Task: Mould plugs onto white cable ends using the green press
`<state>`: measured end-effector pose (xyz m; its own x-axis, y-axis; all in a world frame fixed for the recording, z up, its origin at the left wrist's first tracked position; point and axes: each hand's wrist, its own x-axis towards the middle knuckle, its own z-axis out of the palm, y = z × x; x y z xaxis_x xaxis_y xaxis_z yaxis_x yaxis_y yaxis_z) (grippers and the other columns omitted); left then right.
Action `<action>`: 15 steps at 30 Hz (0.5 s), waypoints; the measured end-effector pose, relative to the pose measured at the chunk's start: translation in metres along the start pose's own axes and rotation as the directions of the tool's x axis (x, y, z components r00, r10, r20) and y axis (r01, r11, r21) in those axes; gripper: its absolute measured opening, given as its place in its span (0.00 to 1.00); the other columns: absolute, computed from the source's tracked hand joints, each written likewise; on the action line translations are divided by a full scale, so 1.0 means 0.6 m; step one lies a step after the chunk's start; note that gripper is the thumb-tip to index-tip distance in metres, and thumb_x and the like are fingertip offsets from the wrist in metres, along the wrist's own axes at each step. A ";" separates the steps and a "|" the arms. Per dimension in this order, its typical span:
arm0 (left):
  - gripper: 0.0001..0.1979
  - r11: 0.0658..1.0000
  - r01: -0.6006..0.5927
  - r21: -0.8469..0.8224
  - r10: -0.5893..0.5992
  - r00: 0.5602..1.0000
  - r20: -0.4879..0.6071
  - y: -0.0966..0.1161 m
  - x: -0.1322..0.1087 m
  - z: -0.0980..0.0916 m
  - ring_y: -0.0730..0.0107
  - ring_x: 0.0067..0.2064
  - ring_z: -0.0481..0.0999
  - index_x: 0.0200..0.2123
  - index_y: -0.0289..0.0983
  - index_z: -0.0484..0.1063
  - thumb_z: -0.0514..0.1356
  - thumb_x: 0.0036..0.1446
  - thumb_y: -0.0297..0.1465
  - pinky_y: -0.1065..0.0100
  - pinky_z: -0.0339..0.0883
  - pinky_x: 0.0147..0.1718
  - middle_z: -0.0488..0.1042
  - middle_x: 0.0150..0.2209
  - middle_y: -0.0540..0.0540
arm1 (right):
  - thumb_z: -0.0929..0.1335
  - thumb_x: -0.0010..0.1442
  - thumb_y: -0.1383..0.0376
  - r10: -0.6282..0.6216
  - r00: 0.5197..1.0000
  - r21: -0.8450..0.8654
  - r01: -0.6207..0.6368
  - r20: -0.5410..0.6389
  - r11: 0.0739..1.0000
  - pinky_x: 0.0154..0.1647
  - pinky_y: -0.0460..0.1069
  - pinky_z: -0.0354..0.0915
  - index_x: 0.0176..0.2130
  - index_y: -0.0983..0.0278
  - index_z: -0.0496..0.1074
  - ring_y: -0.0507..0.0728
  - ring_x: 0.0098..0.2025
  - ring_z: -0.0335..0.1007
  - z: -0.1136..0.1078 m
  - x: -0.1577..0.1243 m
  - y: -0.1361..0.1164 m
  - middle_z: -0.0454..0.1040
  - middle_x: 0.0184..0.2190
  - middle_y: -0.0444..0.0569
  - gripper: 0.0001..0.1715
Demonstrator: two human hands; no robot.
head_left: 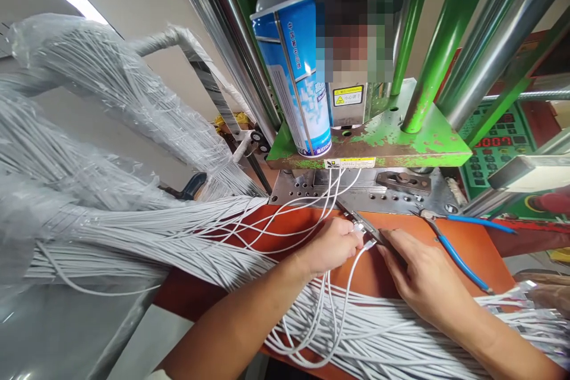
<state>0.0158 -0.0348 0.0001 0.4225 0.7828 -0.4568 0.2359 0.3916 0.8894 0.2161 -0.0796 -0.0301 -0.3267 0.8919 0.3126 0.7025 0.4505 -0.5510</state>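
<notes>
My right hand [416, 264] is closed around the near end of a narrow metal mold plate [366, 224], which points toward the press. Fingers of my left hand [333, 244] are pinched at the plate's left edge, on white cable connectors [358, 227]. One more connector [369, 244] sits at the plate close to my right fingertips, its white cable [348, 285] looping down toward me. Several other cables [330, 190] run into the press under its green plate [378, 145]. How the connectors sit in the mold plate is partly hidden by my fingers.
Blue-handled cutters [463, 261] lie right on the orange table [472, 243]. A blue spray can [296, 71] stands on the green plate. White cable bundles [378, 320] cross the table's front; plastic-wrapped bundles [120, 83] hang left. A control panel [499, 142] is at right.
</notes>
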 end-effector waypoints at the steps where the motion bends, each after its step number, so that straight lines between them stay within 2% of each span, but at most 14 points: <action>1: 0.14 1.000 -0.016 0.019 0.016 1.000 0.002 -0.001 0.000 0.001 0.83 0.17 0.52 0.26 0.37 0.64 0.58 0.61 0.38 0.77 0.45 0.17 0.57 0.17 0.58 | 0.60 0.74 0.61 -0.011 1.000 -0.003 0.011 0.011 1.000 0.37 0.51 0.68 0.47 0.61 0.71 0.57 0.37 0.76 0.001 0.000 0.000 0.78 0.39 0.50 0.13; 4: 0.17 0.992 -0.056 0.114 0.056 0.998 0.004 -0.008 -0.001 -0.002 0.79 0.17 0.59 0.29 0.37 0.66 0.55 0.66 0.42 0.75 0.50 0.18 0.64 0.19 0.54 | 0.60 0.74 0.59 0.035 0.999 -0.015 -0.036 -0.022 0.999 0.39 0.52 0.69 0.49 0.62 0.71 0.59 0.39 0.77 0.003 -0.001 0.006 0.79 0.41 0.52 0.14; 6: 0.18 0.967 -0.129 0.221 0.154 0.983 -0.096 -0.014 0.000 -0.009 0.77 0.19 0.63 0.32 0.37 0.67 0.52 0.68 0.44 0.73 0.55 0.21 0.66 0.21 0.54 | 0.60 0.74 0.58 0.095 0.993 -0.022 -0.097 -0.064 0.995 0.42 0.54 0.69 0.49 0.62 0.72 0.59 0.39 0.77 0.003 -0.002 0.011 0.79 0.41 0.53 0.15; 9: 0.16 0.904 -0.219 0.366 0.326 0.908 -0.262 -0.022 0.003 -0.023 0.76 0.24 0.63 0.33 0.38 0.67 0.51 0.70 0.42 0.73 0.58 0.27 0.64 0.22 0.54 | 0.61 0.74 0.55 0.139 0.986 -0.032 -0.142 -0.090 0.989 0.41 0.54 0.70 0.48 0.61 0.72 0.59 0.38 0.77 0.003 -0.004 0.017 0.79 0.40 0.51 0.17; 11: 0.15 0.897 -0.208 0.389 0.322 0.911 -0.257 -0.024 0.007 -0.029 0.75 0.25 0.63 0.32 0.38 0.67 0.52 0.69 0.40 0.73 0.57 0.28 0.64 0.22 0.54 | 0.61 0.74 0.55 0.128 0.987 -0.042 -0.133 -0.092 0.990 0.40 0.54 0.69 0.47 0.61 0.72 0.59 0.38 0.77 0.002 -0.004 0.016 0.79 0.40 0.51 0.16; 15: 0.14 0.925 -0.113 0.363 0.203 0.954 -0.219 -0.019 0.014 -0.032 0.76 0.22 0.61 0.31 0.37 0.69 0.52 0.67 0.37 0.72 0.53 0.24 0.64 0.21 0.54 | 0.61 0.74 0.57 0.072 0.995 -0.025 -0.074 -0.066 0.997 0.40 0.52 0.69 0.47 0.61 0.71 0.58 0.39 0.78 0.000 -0.002 0.006 0.79 0.40 0.49 0.13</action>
<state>-0.0005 -0.0234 -0.0132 0.2591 0.9325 -0.2515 0.4879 0.0983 0.8673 0.2188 -0.0791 -0.0324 -0.2324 0.9176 0.3227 0.7404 0.3820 -0.5531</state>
